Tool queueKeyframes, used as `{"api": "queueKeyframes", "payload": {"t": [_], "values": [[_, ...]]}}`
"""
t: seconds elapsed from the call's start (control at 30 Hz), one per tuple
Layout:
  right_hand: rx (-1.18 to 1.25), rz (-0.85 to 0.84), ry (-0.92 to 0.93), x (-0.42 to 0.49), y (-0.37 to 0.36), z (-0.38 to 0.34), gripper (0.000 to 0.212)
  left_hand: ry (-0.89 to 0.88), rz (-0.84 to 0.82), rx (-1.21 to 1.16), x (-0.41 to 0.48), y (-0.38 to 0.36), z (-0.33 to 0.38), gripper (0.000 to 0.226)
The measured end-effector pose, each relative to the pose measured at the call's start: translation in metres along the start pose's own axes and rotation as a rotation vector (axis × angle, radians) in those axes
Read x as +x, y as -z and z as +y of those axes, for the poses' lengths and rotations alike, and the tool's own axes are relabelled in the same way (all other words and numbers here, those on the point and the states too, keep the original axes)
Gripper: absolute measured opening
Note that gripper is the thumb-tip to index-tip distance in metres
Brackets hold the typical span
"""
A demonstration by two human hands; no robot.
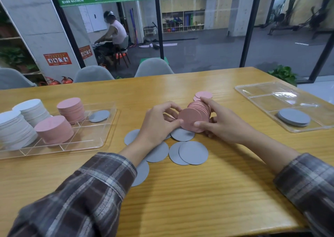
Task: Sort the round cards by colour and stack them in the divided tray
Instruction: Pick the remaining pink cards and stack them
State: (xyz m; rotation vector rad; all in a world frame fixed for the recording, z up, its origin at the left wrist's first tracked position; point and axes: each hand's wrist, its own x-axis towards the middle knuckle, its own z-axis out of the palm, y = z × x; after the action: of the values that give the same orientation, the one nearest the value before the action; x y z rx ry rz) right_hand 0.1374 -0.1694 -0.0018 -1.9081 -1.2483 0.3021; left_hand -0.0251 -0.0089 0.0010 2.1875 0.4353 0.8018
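Your right hand [222, 122] is wrapped around the bundle of pink cards [194, 117]: thumb on the front face, fingers curled round the back. The bundle stands on edge and is fanned a bit. Your left hand [159, 122] is curled too, its fingertips pinching the near edge of the front card, so both hands are gripping that one bundle just above the table [198, 191].

Right under and in front of the bundle, loose grey cards [193, 152] lie flat on the wood, some overlapping and a few partly hidden by your left wrist and plaid sleeve [94, 188]. Just behind the bundle sit a couple of loose pink cards [203, 94].

Well left of the bundle is the divided tray [101, 142], holding two white stacks [16, 128], two pink stacks [54, 128] and a single grey card [99, 115] in the compartment nearest the bundle. Well right of the bundle is a second clear tray [262, 99], with a low grey stack [293, 117] in its near compartment.

Beyond the bundle, past the far table edge, are grey chairs [153, 67], then a glass wall with a green banner. Behind the glass there's a gym floor with storage shelves, and a person [115, 30] sits on a chair back there. Off to the far left of the bundle are red fire extinguishers [66, 79], and to the far right there's a leafy plant [283, 73].
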Motion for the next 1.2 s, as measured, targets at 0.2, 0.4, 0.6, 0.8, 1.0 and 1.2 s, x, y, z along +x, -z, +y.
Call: {"api": "queueKeyframes", "payload": {"t": [0.2,0.4,0.6,0.8,1.0,1.2], "values": [[-0.014,0.009,0.007,0.000,-0.001,-0.001,0.088,-0.037,0.058,0.041,0.000,-0.006,0.002,0.022],[-0.063,0.034,0.037,0.000,-0.002,0.000,0.081,-0.095,0.040,0.076,0.001,-0.011,0.000,0.026],[-0.146,0.125,0.052,0.000,0.003,0.003,0.074,0.055,-0.089,0.501,0.009,0.002,-0.024,0.057],[-0.218,0.105,0.060,0.002,0.004,0.003,0.076,0.100,-0.112,0.402,0.009,0.006,-0.022,0.052],[-0.204,0.077,0.046,0.001,0.005,0.004,0.076,0.058,-0.001,0.156,0.006,0.014,-0.013,0.046],[-0.107,0.097,0.018,0.001,0.005,0.003,0.072,0.093,0.005,-0.128,0.008,0.022,-0.017,0.029]]}}
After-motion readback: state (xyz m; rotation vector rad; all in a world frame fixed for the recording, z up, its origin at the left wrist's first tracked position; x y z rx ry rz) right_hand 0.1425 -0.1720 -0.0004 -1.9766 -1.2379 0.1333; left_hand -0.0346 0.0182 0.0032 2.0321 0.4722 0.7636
